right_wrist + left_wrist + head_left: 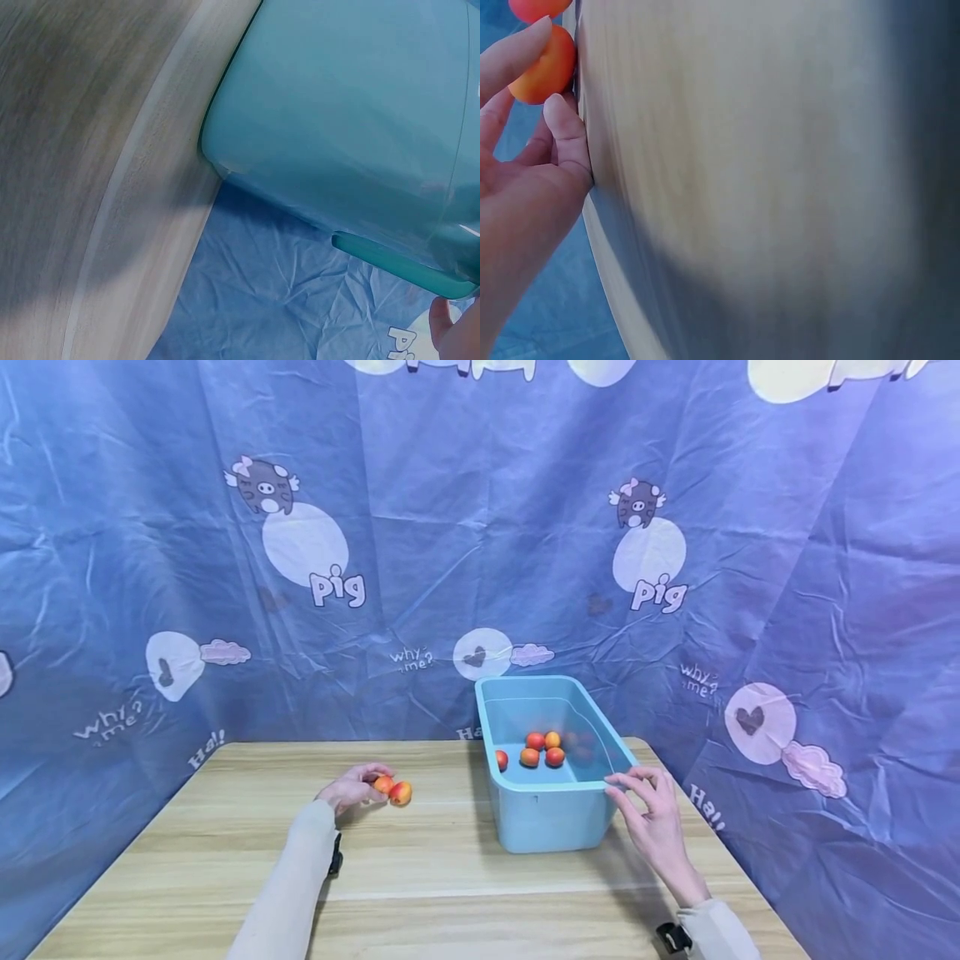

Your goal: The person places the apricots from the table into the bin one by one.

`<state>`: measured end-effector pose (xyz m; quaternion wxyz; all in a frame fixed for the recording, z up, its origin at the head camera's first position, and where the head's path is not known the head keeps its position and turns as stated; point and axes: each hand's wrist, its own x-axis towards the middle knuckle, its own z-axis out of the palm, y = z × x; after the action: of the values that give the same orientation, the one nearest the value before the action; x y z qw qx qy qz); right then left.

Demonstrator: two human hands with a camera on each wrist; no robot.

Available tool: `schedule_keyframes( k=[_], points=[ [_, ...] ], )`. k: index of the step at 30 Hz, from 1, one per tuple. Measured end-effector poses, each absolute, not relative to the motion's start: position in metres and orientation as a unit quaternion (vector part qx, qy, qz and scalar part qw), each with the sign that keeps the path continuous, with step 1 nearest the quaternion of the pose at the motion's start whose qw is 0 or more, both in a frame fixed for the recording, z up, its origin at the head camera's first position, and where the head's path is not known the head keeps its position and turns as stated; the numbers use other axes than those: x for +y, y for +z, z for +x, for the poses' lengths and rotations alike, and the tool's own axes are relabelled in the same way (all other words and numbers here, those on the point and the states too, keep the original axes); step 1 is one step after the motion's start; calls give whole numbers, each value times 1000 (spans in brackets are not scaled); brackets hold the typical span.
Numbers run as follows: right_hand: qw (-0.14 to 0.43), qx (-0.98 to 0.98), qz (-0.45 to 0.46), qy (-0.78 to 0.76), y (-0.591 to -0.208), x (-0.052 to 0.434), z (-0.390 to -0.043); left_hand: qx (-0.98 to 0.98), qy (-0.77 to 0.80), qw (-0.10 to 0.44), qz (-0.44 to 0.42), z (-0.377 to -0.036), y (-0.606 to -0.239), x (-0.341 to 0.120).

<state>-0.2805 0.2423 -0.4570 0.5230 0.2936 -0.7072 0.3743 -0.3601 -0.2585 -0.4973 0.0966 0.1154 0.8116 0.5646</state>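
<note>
On the left of the wooden table, my left hand (354, 788) has its thumb and fingers around a small orange-red fruit (383, 783). The left wrist view shows the thumb on one side of this orange fruit (547, 71) and a fingertip at its lower side. Right beside it is a second red-yellow fruit (401, 793). My right hand (660, 822) pinches the near right corner of the rim of a light blue plastic bin (551, 818). Several red and orange fruits (529, 757) lie on the bin's floor.
The pale wooden table (420, 893) carries the bin on its right half. A blue curtain (465, 527) printed with pigs and lettering hangs behind and along both sides. A dark wrist strap (672, 937) shows at the right sleeve.
</note>
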Motion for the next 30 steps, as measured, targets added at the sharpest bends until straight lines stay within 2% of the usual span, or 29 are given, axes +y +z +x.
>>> schedule_keyframes(
  k=[14,30],
  points=[
    [526,-704,292,378,-429,222,-252,780,600,133,118,-358,-495,-272],
    [517,-714,290,374,-455,244,-279,767,620,113,119,-356,-474,-269]
  ],
)
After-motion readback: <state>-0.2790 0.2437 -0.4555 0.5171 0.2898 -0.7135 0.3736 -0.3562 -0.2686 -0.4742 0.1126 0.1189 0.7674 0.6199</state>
